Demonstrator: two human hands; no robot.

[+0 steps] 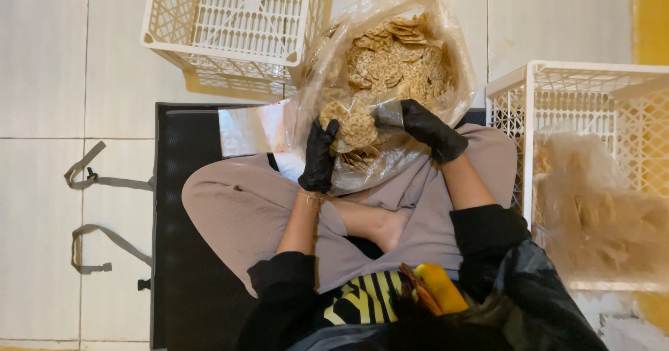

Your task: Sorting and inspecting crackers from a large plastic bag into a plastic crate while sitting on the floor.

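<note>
I sit cross-legged on a black mat (pixel 188 253). Both hands wear black gloves. My left hand (pixel 319 157) grips the side of a small clear plastic bag (pixel 362 159) resting on my lap. A stack of round tan crackers (pixel 352 125) sits in the mouth of that small bag. My right hand (pixel 425 127) pinches the bag's upper edge on the right side. Just behind, a large clear plastic bag (pixel 397 51) lies open, full of the same round crackers.
An empty white lattice crate (pixel 230 24) stands on the tiled floor at the upper left. Another white crate (pixel 592 149) at the right holds filled clear bags of crackers. A grey strap (pixel 90 177) lies on the tiles at the left.
</note>
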